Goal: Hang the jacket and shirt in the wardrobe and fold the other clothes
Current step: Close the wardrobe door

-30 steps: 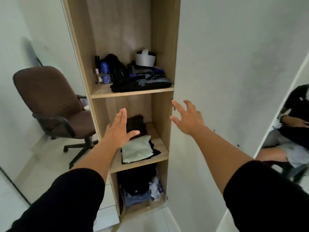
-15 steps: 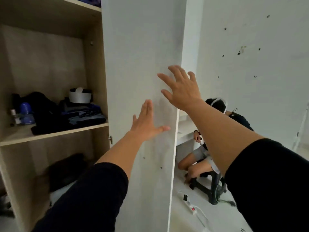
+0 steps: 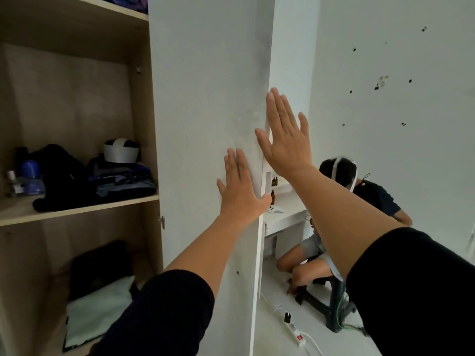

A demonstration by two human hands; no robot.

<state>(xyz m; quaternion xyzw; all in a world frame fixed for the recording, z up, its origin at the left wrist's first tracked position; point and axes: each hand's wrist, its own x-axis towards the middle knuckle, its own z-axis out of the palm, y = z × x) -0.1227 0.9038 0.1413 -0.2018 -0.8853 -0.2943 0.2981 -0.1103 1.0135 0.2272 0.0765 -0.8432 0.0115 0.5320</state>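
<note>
Left hand (image 3: pixel 241 191) flat on white wardrobe door (image 3: pixel 208 124), fingers (image 3: pixel 235 165) straight, holding nothing. Right hand (image 3: pixel 284 142) at door's edge, fingers straight, gripping nothing. Folded clothes (image 3: pixel 102 183) on wardrobe shelf (image 3: pixel 77 210), light garment (image 3: pixel 95 314) below.

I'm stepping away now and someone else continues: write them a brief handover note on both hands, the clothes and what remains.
Left hand: open, flat against the white wardrobe door.
Right hand: open, fingers straight, at the door's free edge.
Neither hand holds a garment.
Clothes: a dark pile on the middle shelf; a pale folded cloth on the shelf below.
Done: some items lie folded on shelves.
Left: no jacket or shirt is in view; hanging cannot be confirmed.
</note>
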